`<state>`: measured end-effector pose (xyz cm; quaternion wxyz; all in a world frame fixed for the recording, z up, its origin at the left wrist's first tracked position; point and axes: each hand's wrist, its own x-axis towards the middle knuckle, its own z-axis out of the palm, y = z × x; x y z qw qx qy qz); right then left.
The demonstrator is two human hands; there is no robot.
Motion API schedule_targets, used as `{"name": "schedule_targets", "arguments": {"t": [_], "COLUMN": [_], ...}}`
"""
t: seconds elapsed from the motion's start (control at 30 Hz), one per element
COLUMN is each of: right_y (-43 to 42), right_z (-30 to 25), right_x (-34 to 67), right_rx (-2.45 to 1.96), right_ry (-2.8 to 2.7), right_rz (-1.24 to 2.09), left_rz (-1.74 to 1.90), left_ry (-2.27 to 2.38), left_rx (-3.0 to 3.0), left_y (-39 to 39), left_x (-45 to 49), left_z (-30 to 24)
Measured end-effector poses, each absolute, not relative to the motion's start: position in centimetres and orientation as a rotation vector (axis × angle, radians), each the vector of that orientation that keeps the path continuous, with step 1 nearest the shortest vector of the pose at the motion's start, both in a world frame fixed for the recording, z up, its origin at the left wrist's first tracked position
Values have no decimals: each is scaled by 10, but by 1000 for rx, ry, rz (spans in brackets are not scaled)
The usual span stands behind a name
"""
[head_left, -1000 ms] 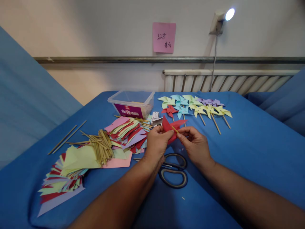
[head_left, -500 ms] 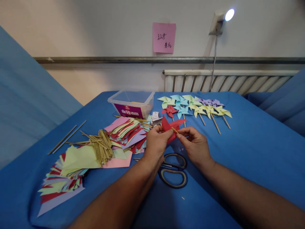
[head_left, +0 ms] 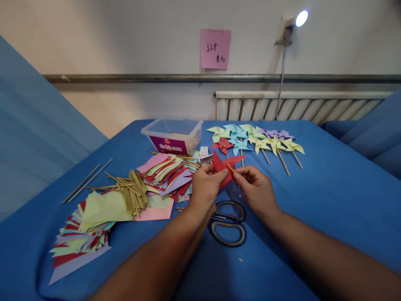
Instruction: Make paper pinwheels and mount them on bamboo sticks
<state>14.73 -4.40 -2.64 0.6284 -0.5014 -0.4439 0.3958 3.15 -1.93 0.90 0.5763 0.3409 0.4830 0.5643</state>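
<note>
Left hand pinches a red paper pinwheel and right hand grips a thin yellowish stick against it, both above the blue table, beyond the scissors. Stick sits slightly steeper than half a second ago, left hand practically unmoved. Pinwheel's pointed blades spread up and rightward, lower part partly hidden by fingers.

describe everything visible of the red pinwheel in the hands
The red pinwheel looks like folded paper, with pointed blades spreading up and rightward. The left hand pinches its left side, hiding part of it, above the blue table. A thin tan stick, pinched by the right hand, crosses its middle; whether they are joined is unclear.
</note>
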Motion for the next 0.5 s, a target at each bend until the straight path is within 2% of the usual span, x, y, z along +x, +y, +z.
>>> {"name": "schedule_targets", "arguments": {"t": [0.5], "right_y": [-46], "right_z": [-19], "right_x": [146], "right_rx": [-1204], "right_ry": [-1021], "right_rz": [951], "left_rz": [1268], "left_ry": [1140], "left_rx": [824], "left_y": [-19], "left_x": [31], "left_z": [5]}}
